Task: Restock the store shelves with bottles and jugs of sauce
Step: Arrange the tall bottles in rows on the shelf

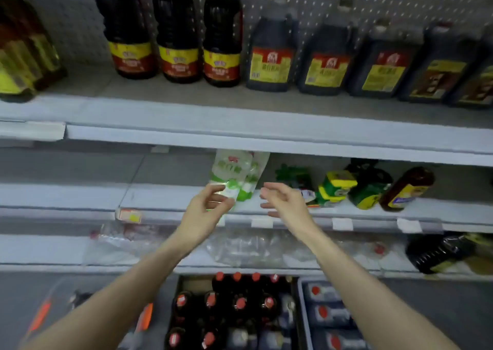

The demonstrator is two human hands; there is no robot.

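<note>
Up top, the jugs point(176, 35) stand in a row with labels out, faced for shoppers. On the middle shelf point(160, 197) my left hand point(206, 208) curls at the foot of the leaning pouches point(233, 171), probably to steady them; blur hides whether my fingers pinch or only graze. Below, between my arms, red-capped bottles point(240, 303) wait in their crate point(194, 281), unshelved. My right hand point(284, 201) hovers just beside the pouches, fingers apart and holding nothing, ready to brace. Further right a brown bottle point(406, 188) leans.

left hand point(210, 208) raised, fingers curled | right hand point(282, 203) raised, fingers loose
</note>
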